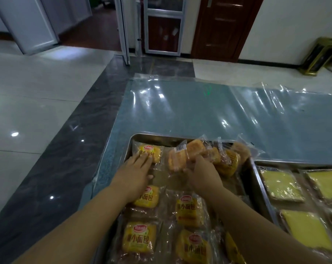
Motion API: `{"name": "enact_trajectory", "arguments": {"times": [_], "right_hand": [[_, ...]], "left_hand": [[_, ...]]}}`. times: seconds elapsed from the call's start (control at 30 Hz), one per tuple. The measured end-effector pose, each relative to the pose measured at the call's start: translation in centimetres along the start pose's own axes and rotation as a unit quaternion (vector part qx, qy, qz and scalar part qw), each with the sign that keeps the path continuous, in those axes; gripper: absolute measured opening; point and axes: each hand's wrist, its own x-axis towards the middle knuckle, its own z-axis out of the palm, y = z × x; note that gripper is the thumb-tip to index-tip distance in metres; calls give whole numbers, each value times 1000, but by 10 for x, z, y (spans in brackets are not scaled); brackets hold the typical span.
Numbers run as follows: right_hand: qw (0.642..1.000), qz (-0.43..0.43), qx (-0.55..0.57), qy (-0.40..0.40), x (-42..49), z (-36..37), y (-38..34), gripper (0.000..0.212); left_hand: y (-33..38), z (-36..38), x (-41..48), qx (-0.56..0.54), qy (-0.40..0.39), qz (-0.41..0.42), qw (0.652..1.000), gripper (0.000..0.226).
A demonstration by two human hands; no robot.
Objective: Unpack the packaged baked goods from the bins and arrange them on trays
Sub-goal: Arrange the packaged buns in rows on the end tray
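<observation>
In the far left corner of the steel tray (131, 141), a yellow bread packet (155, 150) is pressed flat under the straight fingers of the left hand (137, 169). Just right of it, an upturned packet (175, 159) beside the loose heap (228, 161) is gripped by the curled right hand (198, 175). A bare slot lies just nearer, between both hands.

2 bare forearms enter from the bottom edge of the frame, 1 from the lower left and 1 from the lower right, and converge toward the centre. Left hand (137, 168): palm down, wrist straight, fingers extended and close together, lying flat, thumb out to the side. Right hand (199, 174): back of hand up, fingers curled, thumb tucked beneath, gripping the lower edge of a packet (194, 147). The hands are near each other, not touching.
</observation>
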Motion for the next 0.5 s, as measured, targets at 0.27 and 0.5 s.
{"name": "enact_trajectory", "arguments": {"times": [0.27,0.5], "right_hand": [[984,-103,33,142,-14,-10,2,7],[941,-266,-186,94,-33,-21,20,19]], "left_hand": [[9,6,-14,21,51,16,998,53],[15,5,-18,-21,30,5,999,48]]}}
